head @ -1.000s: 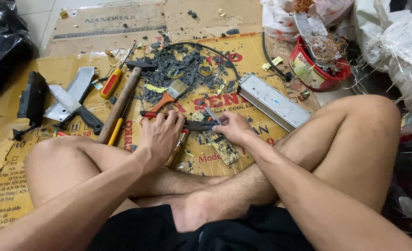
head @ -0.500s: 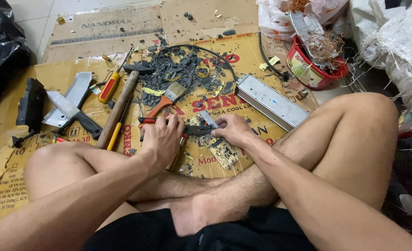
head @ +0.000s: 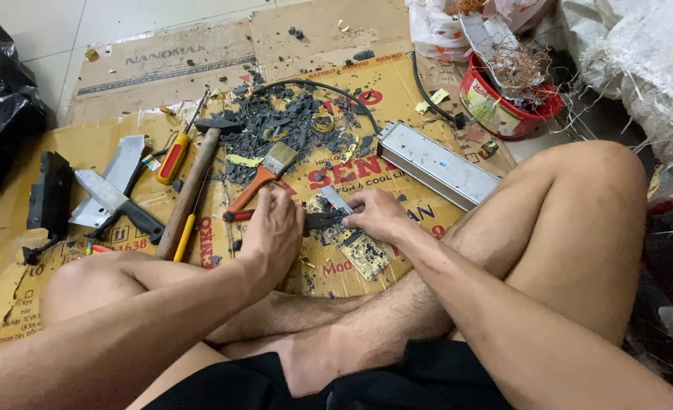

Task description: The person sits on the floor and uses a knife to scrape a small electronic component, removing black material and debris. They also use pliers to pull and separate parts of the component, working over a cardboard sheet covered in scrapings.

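My left hand (head: 274, 231) is closed around the red-handled pliers (head: 317, 221). My right hand (head: 378, 215) pinches a small metal piece (head: 335, 200) above the dirty circuit board (head: 359, 250) on the cardboard (head: 397, 76).

We saw an orange-handled brush (head: 261, 176), a red bucket (head: 503, 106), a yellow-and-red screwdriver (head: 172, 156), and tan cardboard (head: 200, 61) with red lettering.
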